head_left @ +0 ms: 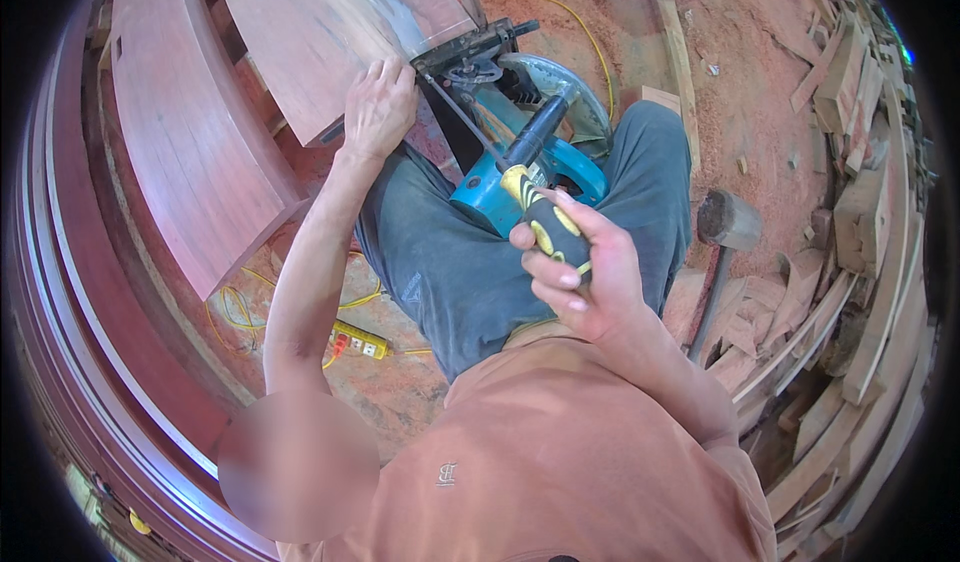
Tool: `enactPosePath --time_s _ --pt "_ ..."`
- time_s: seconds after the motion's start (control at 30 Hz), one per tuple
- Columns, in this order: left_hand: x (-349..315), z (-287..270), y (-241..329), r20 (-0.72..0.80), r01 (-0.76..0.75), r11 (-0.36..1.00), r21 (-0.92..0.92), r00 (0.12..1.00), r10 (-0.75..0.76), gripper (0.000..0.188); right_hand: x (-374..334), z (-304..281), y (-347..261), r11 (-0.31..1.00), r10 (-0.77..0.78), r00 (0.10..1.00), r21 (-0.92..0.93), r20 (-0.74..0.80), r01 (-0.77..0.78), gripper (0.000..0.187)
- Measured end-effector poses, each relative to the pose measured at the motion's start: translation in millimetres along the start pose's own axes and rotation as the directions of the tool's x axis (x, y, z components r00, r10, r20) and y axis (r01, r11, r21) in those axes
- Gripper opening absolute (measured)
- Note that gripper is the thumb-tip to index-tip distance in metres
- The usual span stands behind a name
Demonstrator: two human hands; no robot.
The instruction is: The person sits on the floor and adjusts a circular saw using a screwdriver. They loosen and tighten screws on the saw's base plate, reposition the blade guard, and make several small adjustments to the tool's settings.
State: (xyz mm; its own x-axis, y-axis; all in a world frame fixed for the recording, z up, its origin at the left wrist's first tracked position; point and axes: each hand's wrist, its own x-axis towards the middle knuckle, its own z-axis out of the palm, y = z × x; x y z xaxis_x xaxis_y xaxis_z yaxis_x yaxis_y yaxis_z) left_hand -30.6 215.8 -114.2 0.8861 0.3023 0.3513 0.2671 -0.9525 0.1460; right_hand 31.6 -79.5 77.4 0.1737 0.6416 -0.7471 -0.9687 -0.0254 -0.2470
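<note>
A screwdriver [545, 224] with a yellow-and-black handle is gripped in my right hand [605, 272]. Its long shaft slants up and left to the dark metal base [470, 50] of a teal circular saw [480, 197]. The saw sits between my thighs, with its round metal guard [560, 74] on the right side. My left hand [383, 110] is closed at the left end of that base, beside the reddish wooden board [305, 47]. The left fingertips are bent and partly hidden, so what they hold cannot be made out.
A curved reddish plank [180, 122] lies at the left, beside long dark red beams [75, 212]. A yellow power strip [362, 340] with cords is on the sawdust-covered floor. At the right are a mallet [728, 220] and piled wood offcuts [860, 212].
</note>
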Motion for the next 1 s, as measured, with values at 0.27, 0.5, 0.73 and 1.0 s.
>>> enactPosePath --time_s 0.27,0.5,0.73,1.0 --pt "0 -1 4 0.002 0.026 0.999 0.024 1.000 -0.026 0.023 -3 11 -7 0.996 0.046 0.996 0.086 -0.075 -0.040 0.028" --pt "-3 1 6 -0.020 0.026 0.999 0.043 0.999 -0.025 0.020 -2 17 -11 0.996 0.074 0.982 -0.033 -0.171 -0.081 0.025" --pt "0 -1 1 0.045 -0.010 1.000 0.023 0.999 0.009 0.017 -3 25 -20 0.973 0.126 0.966 -0.164 -0.226 -0.165 0.035" --pt "4 -2 -12 -0.013 -0.077 0.985 -0.155 0.997 0.076 0.013 -2 33 -25 0.952 0.111 0.967 -0.256 -0.228 -0.169 0.056"
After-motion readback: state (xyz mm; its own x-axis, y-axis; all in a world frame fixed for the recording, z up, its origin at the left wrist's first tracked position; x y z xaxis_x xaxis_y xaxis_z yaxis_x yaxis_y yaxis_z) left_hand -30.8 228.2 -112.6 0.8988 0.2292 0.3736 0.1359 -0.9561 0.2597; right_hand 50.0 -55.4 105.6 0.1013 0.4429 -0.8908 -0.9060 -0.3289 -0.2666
